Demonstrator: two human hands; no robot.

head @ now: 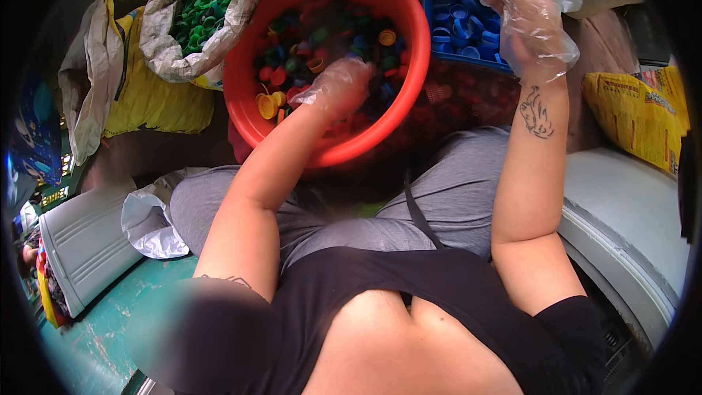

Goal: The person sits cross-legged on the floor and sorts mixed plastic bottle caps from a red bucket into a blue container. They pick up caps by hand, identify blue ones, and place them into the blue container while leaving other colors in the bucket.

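In a round red plastic basin [421, 38] lies a pile of mixed plastic bottle caps [290, 60], red, green, blue, yellow and orange. My left hand [348, 85], in a clear plastic glove, reaches down into the basin among the caps; its fingertips are turned away from view, so any cap in them is hidden. My right hand [532, 24], gloved the same way, is raised at the upper right with thumb and fingers apart and nothing visible in it. It overlaps the right side of a blue plastic bin [466, 60] holding blue caps [460, 22].
Green caps [211, 8] fill a white woven sack [159, 46] left of the basin. Yellow sacks stand at left [159, 104] and right [639, 115]. Blurred red caps [460, 93] lie right of the basin. A white ridged container [90, 247] sits at lower left, a pale curved surface [625, 208] at right.
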